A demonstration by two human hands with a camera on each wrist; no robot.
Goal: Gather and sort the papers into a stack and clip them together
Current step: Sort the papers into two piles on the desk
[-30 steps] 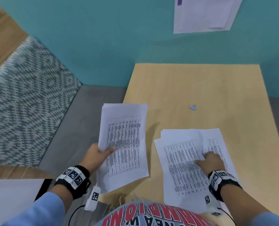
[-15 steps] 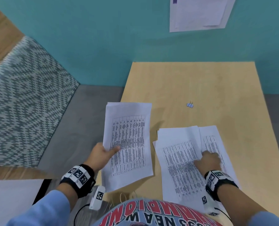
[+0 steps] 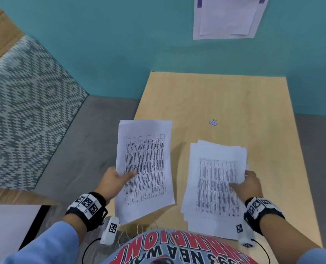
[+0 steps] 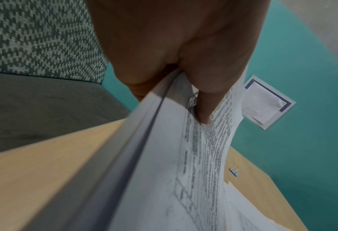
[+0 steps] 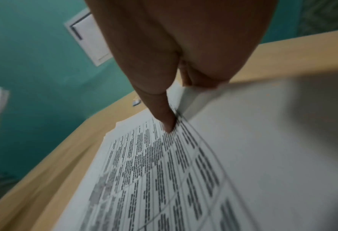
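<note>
My left hand grips a bundle of printed sheets by its left edge, thumb on top, lifted over the table's left edge; the left wrist view shows the thumb pressed on the sheets. A second pile of printed sheets lies on the table. My right hand holds its right edge, thumb on top and fingers under the raised edge; the right wrist view shows the thumb on this pile. A small blue binder clip lies beyond both piles.
A teal wall with a taped paper notice backs the table. A patterned upholstered seat and grey floor lie to the left. The far half of the table holds only the clip.
My right hand slid from the middle of the table pile to its right edge and drew the fanned-out right sheets in under the pile. The left bundle stays held, nearly unmoved.
</note>
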